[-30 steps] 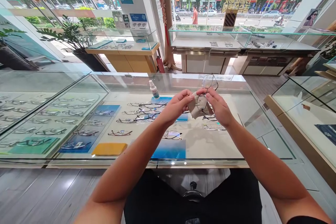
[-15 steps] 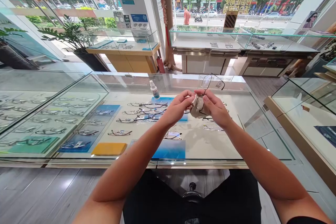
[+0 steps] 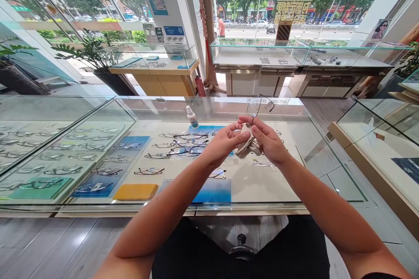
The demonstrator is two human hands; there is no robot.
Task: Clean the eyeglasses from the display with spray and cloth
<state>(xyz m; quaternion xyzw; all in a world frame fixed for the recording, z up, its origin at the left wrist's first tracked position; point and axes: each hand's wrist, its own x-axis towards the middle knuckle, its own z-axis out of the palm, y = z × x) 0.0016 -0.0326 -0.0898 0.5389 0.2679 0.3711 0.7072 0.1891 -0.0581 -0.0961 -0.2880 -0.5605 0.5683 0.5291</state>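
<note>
Both hands meet above the glass display case (image 3: 268, 192). My left hand (image 3: 229, 139) is closed on a beige cloth (image 3: 245, 141), which hangs in folds between the hands. My right hand (image 3: 267, 139) pinches a pair of thin dark-framed eyeglasses (image 3: 254, 108) together with the cloth's edge. One lens and a temple of the glasses stick up above the fingers; the rest is hidden by the cloth and fingers. Behind my left hand, a white spray bottle (image 3: 192, 117) stands upright on the glass top.
Rows of eyeglasses (image 3: 188, 150) lie inside the case. A yellow case (image 3: 135, 192) is near its front edge at the left. Another glass case (image 3: 376, 152) stands at the right. Further display cases (image 3: 255, 56) line the window, with a potted plant (image 3: 98, 59) beside them.
The cloth has shifted and folded differently between my fingers, and the glasses have tilted slightly. The view has tipped up a little. Outside, the person in red has moved left in view.
</note>
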